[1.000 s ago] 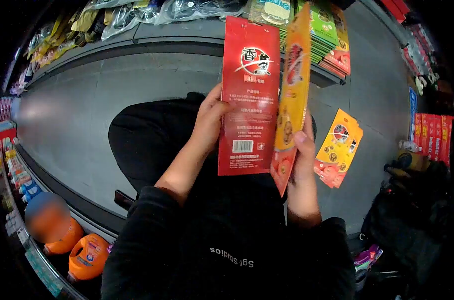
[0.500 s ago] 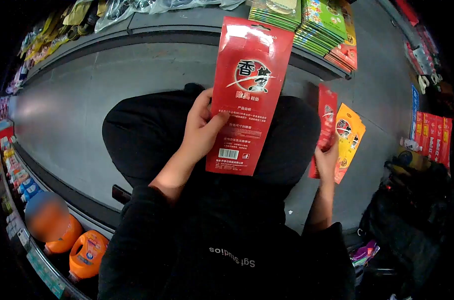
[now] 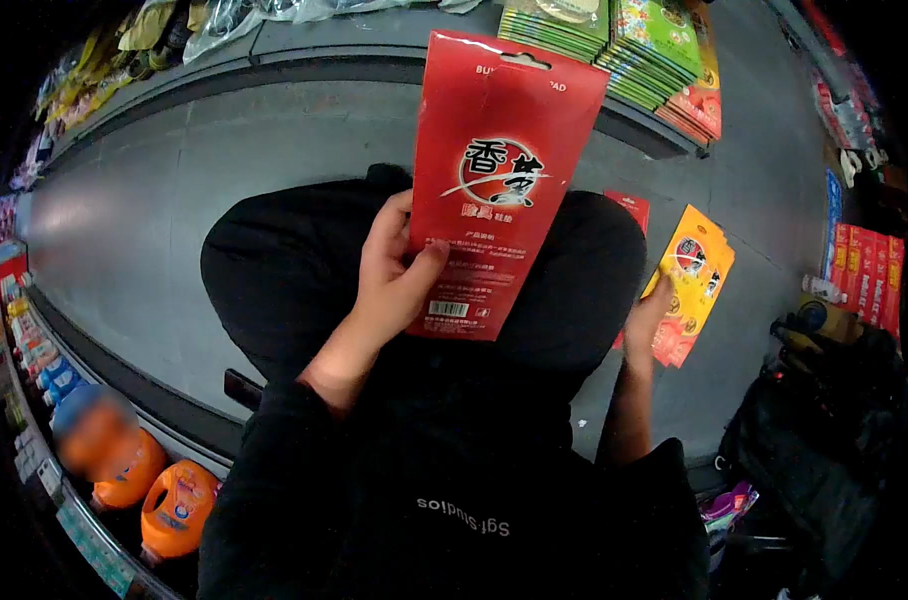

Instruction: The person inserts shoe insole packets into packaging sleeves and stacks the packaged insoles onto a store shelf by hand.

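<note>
My left hand [image 3: 399,262] grips a red insole packet [image 3: 484,210] by its left edge, thumb across the printed front. The packet is upright over my lap, its hang hole at the top and barcode near the bottom. To the right, my right hand [image 3: 648,318] is by the left edge of some yellow insole packets [image 3: 696,262] on the floor, fingers stretched out and partly overlapping them. Another red packet [image 3: 631,206] lies on the floor beside my right knee, mostly hidden by the knee and the hand.
Stacks of green packets [image 3: 654,50] rest on a low shelf edge ahead. Orange detergent bottles [image 3: 179,508] stand at the lower left. On the right are a dark bag [image 3: 814,430] and several red boxes [image 3: 869,275]. Grey floor [image 3: 154,200] lies around my crossed legs.
My right hand has let go of the red packet, which is now lower beside my knee, and has shifted to the yellow packets. The left-hand packet has tilted a little.
</note>
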Demonstrator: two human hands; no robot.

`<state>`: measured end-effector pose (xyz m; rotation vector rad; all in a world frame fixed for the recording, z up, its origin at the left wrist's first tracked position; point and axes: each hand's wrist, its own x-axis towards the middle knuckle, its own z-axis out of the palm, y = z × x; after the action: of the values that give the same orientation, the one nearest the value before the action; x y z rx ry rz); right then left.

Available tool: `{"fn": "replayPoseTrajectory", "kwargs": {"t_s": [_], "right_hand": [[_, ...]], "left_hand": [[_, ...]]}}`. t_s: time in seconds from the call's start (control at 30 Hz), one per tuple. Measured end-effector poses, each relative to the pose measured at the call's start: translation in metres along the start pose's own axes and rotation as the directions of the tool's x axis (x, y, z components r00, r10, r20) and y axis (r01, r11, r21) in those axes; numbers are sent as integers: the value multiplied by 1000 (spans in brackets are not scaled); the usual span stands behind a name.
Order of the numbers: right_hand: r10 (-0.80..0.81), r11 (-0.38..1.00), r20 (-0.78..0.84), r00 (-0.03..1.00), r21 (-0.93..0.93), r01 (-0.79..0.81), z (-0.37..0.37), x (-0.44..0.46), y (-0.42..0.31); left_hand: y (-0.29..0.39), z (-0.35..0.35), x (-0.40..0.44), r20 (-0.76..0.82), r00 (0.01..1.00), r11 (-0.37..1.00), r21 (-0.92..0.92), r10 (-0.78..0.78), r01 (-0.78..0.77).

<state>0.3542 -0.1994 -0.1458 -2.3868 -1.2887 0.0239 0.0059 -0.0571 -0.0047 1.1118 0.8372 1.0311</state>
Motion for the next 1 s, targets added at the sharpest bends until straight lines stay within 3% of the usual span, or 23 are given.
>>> {"fn": "replayPoseTrajectory", "kwargs": {"t_s": [0.03, 0.1, 0.23, 0.3, 0.37, 0.53, 0.6, 0.77, 0.83, 1.0], "right_hand": [[-14, 996, -118, 993, 90, 25, -9, 16, -8], [231, 852, -87, 969, 499, -159, -41, 44, -55], [26, 601, -11, 1000, 799, -7, -97, 73, -163], [-188, 487, -38, 982, 864, 126, -106, 77, -209], [-431, 470, -173, 886, 795, 384, -108, 82, -236], [-569, 494, -161, 806, 717, 492, -116, 86, -267], [-660, 535, -48, 750, 671, 514, -123, 84, -271], [-638, 616, 34, 769, 622, 484, -111, 105, -254], [-668, 575, -52, 743, 597, 559, -106, 106, -253], [-592, 606, -21, 806, 648, 461, -99, 95, -259]], "left_hand": [[-1, 1, 0, 0, 1000, 1000, 1, -8, 8], [-3, 3, 0, 20, 1000, 999, -39, -10, 11], [-1, 2, -3, 59, 998, 1000, 19, -6, 5], [-3, 2, -3, 116, 991, 997, 24, -73, 71], [2, -2, -5, 118, 991, 995, 82, -62, 52], [11, -16, -15, 59, 997, 997, 59, -58, 54], [16, -23, -19, 67, 994, 996, 17, -87, 86], [-2, -7, 5, 93, 980, 984, 25, -178, 176], [-7, -9, 6, 92, 984, 988, 10, -155, 155], [-3, -11, 6, 91, 983, 986, -43, -159, 163]]}}
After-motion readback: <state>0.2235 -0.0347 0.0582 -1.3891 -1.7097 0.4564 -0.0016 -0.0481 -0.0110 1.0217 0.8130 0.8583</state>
